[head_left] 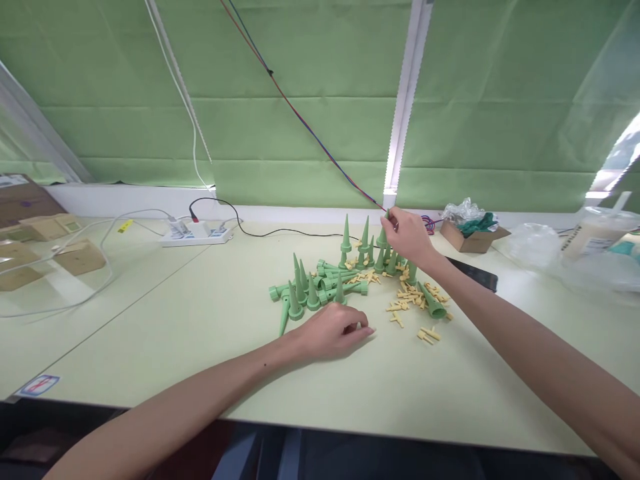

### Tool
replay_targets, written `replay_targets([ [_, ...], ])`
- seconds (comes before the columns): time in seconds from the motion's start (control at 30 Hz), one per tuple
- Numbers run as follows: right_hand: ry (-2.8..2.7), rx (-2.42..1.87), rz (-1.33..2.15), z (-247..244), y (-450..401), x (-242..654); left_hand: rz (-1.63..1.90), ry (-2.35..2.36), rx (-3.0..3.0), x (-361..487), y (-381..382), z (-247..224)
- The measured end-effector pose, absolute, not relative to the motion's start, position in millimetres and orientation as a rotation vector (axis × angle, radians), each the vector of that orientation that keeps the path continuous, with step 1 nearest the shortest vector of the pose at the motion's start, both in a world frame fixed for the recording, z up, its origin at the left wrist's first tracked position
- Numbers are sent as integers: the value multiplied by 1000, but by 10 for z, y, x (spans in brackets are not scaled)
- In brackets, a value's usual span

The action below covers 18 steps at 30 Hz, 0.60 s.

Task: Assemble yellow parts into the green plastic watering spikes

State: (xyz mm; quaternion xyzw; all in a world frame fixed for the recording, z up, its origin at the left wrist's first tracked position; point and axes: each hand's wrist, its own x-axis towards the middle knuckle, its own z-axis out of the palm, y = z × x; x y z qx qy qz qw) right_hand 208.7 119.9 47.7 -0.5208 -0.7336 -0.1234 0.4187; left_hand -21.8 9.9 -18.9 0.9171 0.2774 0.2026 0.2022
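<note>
Many green cones and hollow green spikes stand or lie in a heap on the pale table (320, 393). My right hand (406, 233) pinches the tip of an upright green cone (383, 237) at the back of the group. My left hand (337, 330) rests on the table in front of the heap, its fingers curled; whether anything is inside them is hidden. Just behind it stands a green cone (339, 292). Small yellow pieces (410, 299) lie scattered under my right forearm, beside a tipped green cone (431, 301).
At the back left lies a white power strip (197, 233) with cables. Cardboard pieces (80, 257) are at the far left. A black phone (473, 273) lies right of my right hand, with a small cardboard box (473, 239) behind and a drink cup (593, 233) further right.
</note>
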Motion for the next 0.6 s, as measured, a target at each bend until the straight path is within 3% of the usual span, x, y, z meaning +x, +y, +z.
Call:
replay_targets([
  [0.6, -1870, -1458, -221, 493, 1336, 2119, 564, 770, 2557, -209, 92, -187],
])
